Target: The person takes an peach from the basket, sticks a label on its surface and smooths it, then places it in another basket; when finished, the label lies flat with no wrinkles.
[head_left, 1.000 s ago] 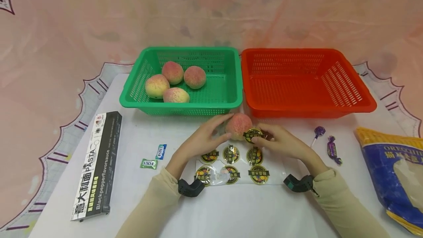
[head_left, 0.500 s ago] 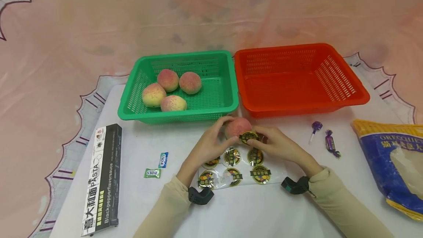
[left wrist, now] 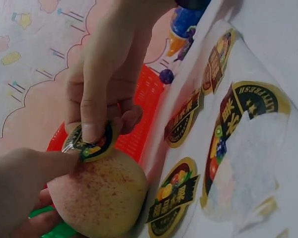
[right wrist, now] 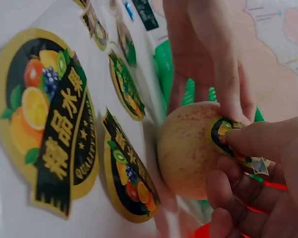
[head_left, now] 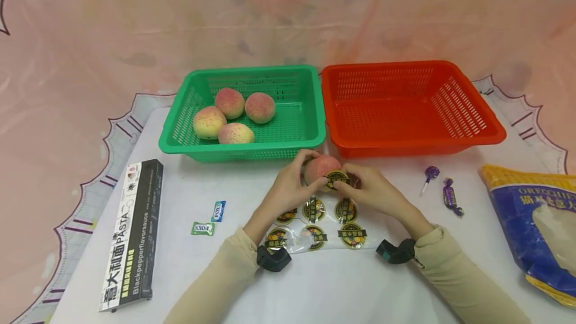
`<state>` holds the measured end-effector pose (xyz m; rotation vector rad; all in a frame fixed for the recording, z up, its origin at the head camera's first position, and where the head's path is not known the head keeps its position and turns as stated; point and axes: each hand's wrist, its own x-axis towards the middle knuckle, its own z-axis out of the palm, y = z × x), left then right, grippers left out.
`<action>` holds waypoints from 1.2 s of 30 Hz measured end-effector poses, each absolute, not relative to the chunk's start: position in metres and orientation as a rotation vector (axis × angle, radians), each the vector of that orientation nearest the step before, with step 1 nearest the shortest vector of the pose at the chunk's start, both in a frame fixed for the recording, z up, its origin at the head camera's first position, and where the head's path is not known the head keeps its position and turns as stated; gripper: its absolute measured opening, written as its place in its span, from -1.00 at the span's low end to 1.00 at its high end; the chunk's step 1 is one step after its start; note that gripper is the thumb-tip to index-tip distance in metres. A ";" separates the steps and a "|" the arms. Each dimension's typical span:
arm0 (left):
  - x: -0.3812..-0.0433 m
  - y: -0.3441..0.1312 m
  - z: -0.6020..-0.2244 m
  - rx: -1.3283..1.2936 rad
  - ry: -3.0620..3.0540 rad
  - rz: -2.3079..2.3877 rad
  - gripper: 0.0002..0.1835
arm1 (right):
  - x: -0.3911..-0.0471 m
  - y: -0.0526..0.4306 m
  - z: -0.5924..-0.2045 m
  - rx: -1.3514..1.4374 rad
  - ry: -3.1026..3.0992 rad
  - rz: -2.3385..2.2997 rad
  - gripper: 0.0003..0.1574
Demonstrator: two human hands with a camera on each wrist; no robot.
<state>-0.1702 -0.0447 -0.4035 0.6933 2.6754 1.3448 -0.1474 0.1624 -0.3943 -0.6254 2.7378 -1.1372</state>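
Note:
In the head view a pink-yellow peach stands on the white table just in front of the baskets. My left hand holds it from the left, fingers behind and thumb on the edge of a round black-and-gold fruit sticker. The other side of that sticker is pinched by my right hand. Seen from the right wrist, the sticker lies partly against the peach, and its banner end sticks out past my thumb. Below the hands lies a sheet with several similar stickers.
A green basket with several peaches stands behind on the left, beside a red basket. Left are a pasta box and two small candies. A lollipop, a purple candy and an orecchiette bag lie right.
Both hands have drawn closer together at the peach. My left thumb has moved right onto the sticker's edge, while the right hand keeps its pinch. The camera view has shifted slightly.

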 end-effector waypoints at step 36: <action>-0.178 -0.057 -0.406 0.680 2.252 1.603 -0.47 | -0.159 0.170 -0.395 -0.616 2.589 -1.197 -0.74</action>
